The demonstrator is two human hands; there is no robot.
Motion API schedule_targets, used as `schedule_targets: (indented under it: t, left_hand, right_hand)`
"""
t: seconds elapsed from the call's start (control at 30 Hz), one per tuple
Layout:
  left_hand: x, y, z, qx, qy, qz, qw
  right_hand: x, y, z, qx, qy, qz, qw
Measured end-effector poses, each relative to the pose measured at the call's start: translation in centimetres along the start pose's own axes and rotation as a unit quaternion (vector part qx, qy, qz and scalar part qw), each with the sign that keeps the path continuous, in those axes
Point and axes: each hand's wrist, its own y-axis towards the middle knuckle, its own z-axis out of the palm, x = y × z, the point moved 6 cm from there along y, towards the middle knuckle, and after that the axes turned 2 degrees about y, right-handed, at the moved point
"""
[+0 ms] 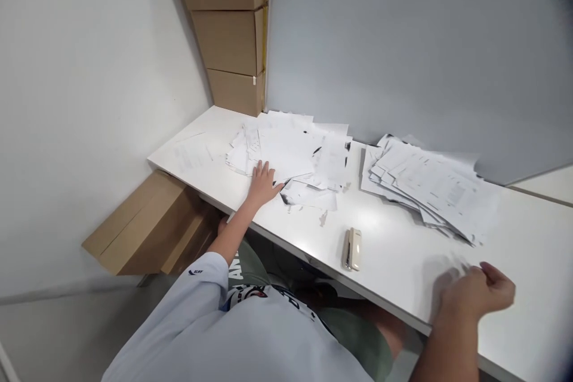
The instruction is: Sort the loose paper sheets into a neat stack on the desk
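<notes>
Left hand: the left hand (264, 184) lies open and flat, fingers spread, pressing on the near edge of the scattered papers (286, 152), gripping nothing.

Right hand: the right hand (478, 292) hovers over the bare near edge of the desk, well apart from all the paper. It is blurred, with its fingers loosely curled, so I cannot tell whether it is closed on anything.

Scattered papers: these overlapping, crumpled sheets spread lengthwise along the desk towards the corner, touching the left hand and far from the right.

Fanned stack: the fanned stack of printed sheets (425, 185) lies to the right, against the back of the desk, its long axis slanting towards the near right. The right hand is the nearer one.

Stapler: a beige stapler (353, 249) lies between the hands, its long axis pointing away from the person (a small, solitary object on all that white).

Surface: a white desk (537, 262) runs from the corner to the right.

Room: stacked cardboard boxes (228, 30) fill the corner, a flat cardboard box (152, 227) leans below the desk, and a grey partition (403, 54) stands behind.
</notes>
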Motion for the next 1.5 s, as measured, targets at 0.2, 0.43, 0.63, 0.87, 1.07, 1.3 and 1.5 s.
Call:
schedule_targets:
  t: [0.2,0.43,0.63,0.87,1.07,1.3,1.5]
  left_hand:
    - [-1.0,0.1,0.3,0.004,0.009,0.061,0.998]
    - [-1.9,0.0,-0.5,-0.032,0.055,0.106,0.992]
    - [-2.0,-0.7,-0.8,-0.057,-0.021,0.153,0.986]
    - [-2.9,-1.3,-0.7,-0.002,-0.008,0.130,0.991]
    - [-3.1,-1.2,-0.2,0.051,0.046,0.097,0.993]
    - [-3.1,-3.9,-1.5,-0.041,-0.053,0.090,0.994]
    - [-1.7,-10.7,-3.8,-0.217,-0.367,-0.050,0.903]
  right_hand:
    - [0.5,-0.4,-0.7,-0.081,0.042,0.010,0.996]
    - [1.3,-0.7,-0.4,-0.061,0.042,0.016,0.997]
    - [1.4,-0.6,-0.3,-0.049,0.031,0.005,0.998]
    - [1.5,-0.7,-0.2,-0.044,0.041,-0.008,0.998]
    - [1.5,-0.6,-0.2,-0.036,0.037,-0.012,0.999]
    - [1.4,-0.7,-0.4,-0.051,0.065,0.000,0.997]
    - [6.1,-4.7,-1.4,-0.065,0.171,-0.035,0.982]
